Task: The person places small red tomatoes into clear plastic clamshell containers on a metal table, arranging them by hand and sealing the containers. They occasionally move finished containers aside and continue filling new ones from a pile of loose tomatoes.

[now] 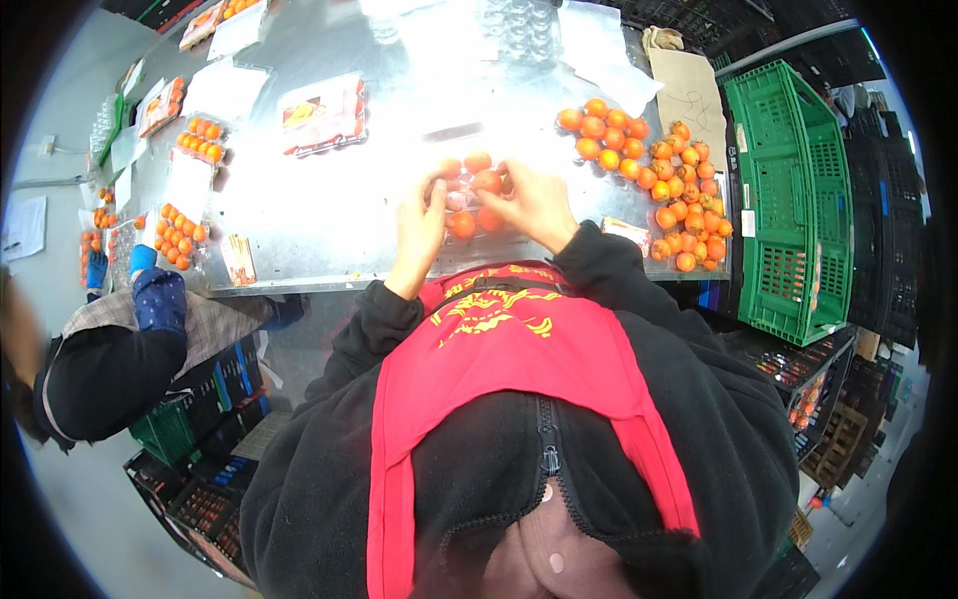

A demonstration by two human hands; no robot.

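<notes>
Before me on the metal table is a clear plastic tray [465, 201] with several orange persimmons in it, one of them a front persimmon [463, 224]. My right hand [536, 201] has its thumb and fingers around a persimmon [488, 182] at the tray's right side. At the left side, my left hand [419, 221] touches the tray's edge, its fingertips beside another persimmon [449, 168]. Glare and the fingers hide whether it grips anything. A pile of loose persimmons [677, 183] lies to the right of my hands.
A green plastic crate [793, 202] stands past the table's right edge. A packed, labelled tray [323, 114] lies at the left. Printed labels [239, 260] sit near the front edge. On the far left, a co-worker's blue-gloved hand [142, 258] is near more persimmons [179, 236].
</notes>
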